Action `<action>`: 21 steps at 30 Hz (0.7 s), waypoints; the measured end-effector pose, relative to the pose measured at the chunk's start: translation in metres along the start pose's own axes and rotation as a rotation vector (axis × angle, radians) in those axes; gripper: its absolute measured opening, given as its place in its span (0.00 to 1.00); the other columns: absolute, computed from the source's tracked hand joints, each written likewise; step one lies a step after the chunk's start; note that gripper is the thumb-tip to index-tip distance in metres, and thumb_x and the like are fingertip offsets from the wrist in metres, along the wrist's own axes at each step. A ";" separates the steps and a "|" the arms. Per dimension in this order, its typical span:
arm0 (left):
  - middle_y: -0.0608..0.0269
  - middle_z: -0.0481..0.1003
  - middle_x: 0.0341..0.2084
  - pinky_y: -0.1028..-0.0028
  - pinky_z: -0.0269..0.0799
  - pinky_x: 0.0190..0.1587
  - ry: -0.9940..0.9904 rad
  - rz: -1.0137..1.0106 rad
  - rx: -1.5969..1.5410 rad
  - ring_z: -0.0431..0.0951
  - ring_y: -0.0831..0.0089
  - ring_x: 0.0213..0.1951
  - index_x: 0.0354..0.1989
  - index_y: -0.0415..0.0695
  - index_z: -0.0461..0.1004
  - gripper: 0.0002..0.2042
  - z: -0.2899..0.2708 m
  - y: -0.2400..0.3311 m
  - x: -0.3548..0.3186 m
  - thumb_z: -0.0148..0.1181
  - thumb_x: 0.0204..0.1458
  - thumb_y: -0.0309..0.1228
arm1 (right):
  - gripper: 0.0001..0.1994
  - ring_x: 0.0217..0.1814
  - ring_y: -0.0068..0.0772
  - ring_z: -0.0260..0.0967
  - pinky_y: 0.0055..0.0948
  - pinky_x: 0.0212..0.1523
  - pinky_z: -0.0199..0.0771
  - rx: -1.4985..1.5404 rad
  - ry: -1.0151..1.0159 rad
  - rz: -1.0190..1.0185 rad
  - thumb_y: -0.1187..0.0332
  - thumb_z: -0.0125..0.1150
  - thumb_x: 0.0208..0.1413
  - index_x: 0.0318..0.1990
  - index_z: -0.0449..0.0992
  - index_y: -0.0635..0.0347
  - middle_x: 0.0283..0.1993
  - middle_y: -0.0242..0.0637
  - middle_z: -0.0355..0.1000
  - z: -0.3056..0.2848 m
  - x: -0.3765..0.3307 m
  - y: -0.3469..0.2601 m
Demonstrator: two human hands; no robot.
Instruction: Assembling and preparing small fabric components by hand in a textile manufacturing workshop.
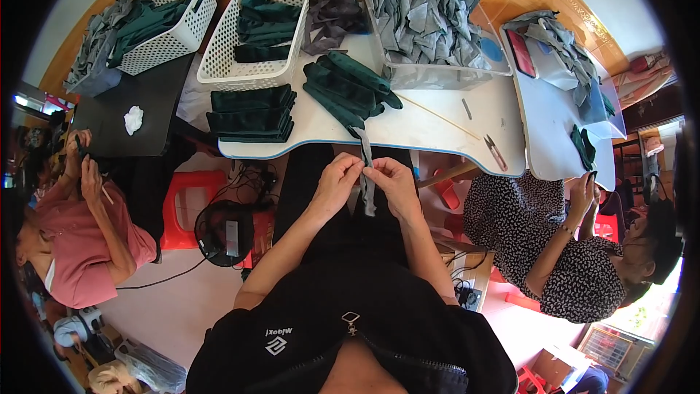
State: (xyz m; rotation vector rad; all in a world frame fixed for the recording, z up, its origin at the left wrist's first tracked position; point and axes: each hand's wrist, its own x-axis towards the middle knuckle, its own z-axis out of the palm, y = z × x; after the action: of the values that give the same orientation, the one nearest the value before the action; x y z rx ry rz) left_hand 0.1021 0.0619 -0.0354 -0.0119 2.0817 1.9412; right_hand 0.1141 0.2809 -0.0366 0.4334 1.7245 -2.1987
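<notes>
A narrow grey fabric strip [369, 201] hangs between my hands, just off the table's front edge. My left hand [337, 181] pinches it from the left, fingertips closed. From the other side, the fingers of my right hand [394, 182] close on the same strip, and the two hands meet at the fingertips. Its upper end runs up to the table edge, beside a loose pile of dark green velvet pieces [348, 87]. To the left lies a neat stack of folded green velvet pieces [251, 115].
A thin wooden stick [439, 117] and thread snips [496, 153] lie right on the white table [328, 144]. Behind stand a white basket [206, 73] of green pieces and a clear bin [452, 77] heaped with grey fabric. Co-workers sit left [109, 241] and right [576, 270].
</notes>
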 end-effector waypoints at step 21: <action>0.66 0.92 0.57 0.62 0.90 0.61 0.015 -0.169 -0.629 0.92 0.74 0.58 0.65 0.41 0.94 0.14 0.023 -0.042 0.003 0.76 0.93 0.40 | 0.11 0.47 0.17 0.79 0.28 0.51 0.81 -0.171 0.135 -0.181 0.79 0.75 0.86 0.67 0.97 0.60 0.53 0.25 0.90 -0.017 0.004 0.016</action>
State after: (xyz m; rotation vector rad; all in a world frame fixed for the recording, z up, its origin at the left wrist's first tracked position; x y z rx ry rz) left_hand 0.1123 0.0817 -0.0777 -0.3218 1.3439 2.3917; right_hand 0.1179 0.2938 -0.0564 0.4053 2.0798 -2.1605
